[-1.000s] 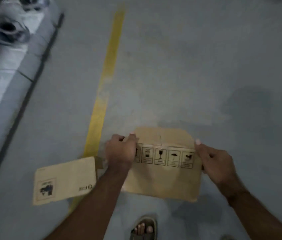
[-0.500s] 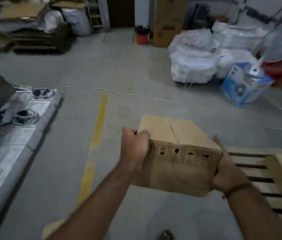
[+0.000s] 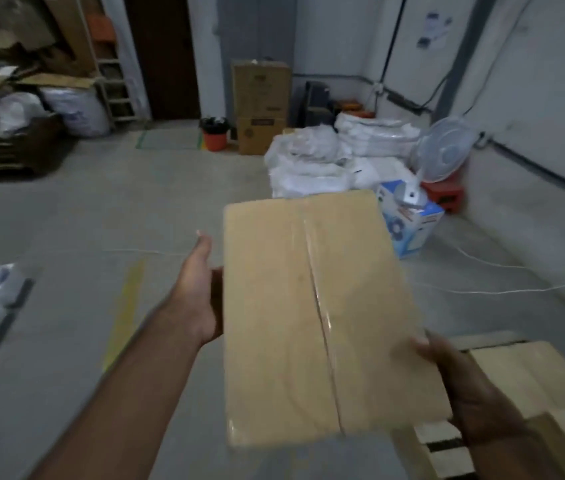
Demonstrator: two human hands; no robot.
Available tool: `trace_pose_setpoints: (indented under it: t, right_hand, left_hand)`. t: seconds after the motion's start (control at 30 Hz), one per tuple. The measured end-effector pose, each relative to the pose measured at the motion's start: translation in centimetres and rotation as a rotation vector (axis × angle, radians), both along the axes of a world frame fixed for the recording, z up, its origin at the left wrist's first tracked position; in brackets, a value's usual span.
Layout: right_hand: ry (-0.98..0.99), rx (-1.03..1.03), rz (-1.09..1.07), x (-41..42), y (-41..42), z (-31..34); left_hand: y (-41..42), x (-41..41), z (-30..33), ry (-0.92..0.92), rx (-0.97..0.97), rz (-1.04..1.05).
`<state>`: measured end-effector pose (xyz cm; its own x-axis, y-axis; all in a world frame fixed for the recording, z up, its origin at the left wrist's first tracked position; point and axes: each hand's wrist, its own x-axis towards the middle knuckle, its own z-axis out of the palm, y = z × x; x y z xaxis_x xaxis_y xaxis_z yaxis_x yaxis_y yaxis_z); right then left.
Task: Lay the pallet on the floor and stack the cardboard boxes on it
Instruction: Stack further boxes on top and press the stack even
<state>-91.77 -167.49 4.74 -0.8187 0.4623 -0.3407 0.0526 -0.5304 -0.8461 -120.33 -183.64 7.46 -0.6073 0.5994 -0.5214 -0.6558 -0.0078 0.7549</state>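
Cardboard box [image 3: 315, 313], both hands' grip on its sides, hides the right hand's [image 3: 461, 386] fingers.

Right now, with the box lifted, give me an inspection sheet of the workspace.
Surface: grey concrete floor, yellow line painted on it.
Job's things: taped cardboard box held in the air; wooden pallet on the floor at lower right, another box already on it.
Clutter: white sacks, blue-and-white carton, orange bucket, stacked brown cartons.
Hands: left hand on the box's left side, right hand at its near right corner.
Cables: white cord across the floor.
Surroundings: white fan, dark doorway, flattened cardboard pile at left.
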Motion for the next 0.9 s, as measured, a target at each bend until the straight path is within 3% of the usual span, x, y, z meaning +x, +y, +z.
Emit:
trace_pose_setpoints:
  t: [0.1,0.17,0.3,0.47,0.63,0.77,0.9]
  right_hand:
    - [0.039,0.208,0.217,-1.9,5.7,0.0]
    - [-0.087,0.345,0.255,-4.2,9.7,-0.6]
    - [-0.292,0.555,-0.091,-10.3,14.9,-3.7]
    - [-0.262,0.432,-0.542,-17.4,19.0,-5.4]
    - [0.052,0.22,-0.753,-21.6,25.8,-5.2]
    - [0.099,0.023,-0.75,-24.4,33.0,-3.6]
    - [0.055,0.046,-0.723,-26.4,43.0,-2.5]
  left_hand:
    - [4.5,-3.5,-0.3,-0.052,0.145,-0.005]
    - [7.4,-6.1,-0.9,-0.071,0.204,-0.007]
    - [14.8,-9.8,-0.9,-0.06,0.236,-0.171]
    - [24.8,-14.5,-0.6,0.114,0.128,-0.307]
    - [34.6,-19.2,-1.2,0.118,0.093,-0.445]
    - [43.1,-19.1,-2.2,0.128,0.091,-0.802]
    - [52.8,-20.1,-1.9,0.233,0.005,-0.826]
